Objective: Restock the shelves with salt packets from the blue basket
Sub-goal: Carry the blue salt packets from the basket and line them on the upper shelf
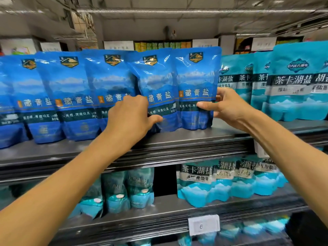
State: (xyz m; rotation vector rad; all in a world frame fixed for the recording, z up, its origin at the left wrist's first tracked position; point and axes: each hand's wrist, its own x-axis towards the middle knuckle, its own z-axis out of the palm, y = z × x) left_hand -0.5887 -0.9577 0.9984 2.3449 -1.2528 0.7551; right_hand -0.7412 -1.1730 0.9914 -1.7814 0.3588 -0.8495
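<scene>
A row of deep-blue salt packets stands upright on the top shelf (186, 139). My left hand (134, 118) grips the lower left side of the second packet from the right (156, 82), thumb in front, fingers behind. My right hand (229, 106) holds the rightmost blue packet (197, 80) by its lower right edge, thumb across the front. Both packets rest on the shelf, side by side and overlapping slightly. The blue basket is out of view.
Teal salt packets (292, 82) fill the top shelf to the right. More teal packets (221, 181) and darker pouches (124, 190) stand on the shelf below, with a dark gap between them. A white price tag (204, 224) hangs on the lower shelf edge.
</scene>
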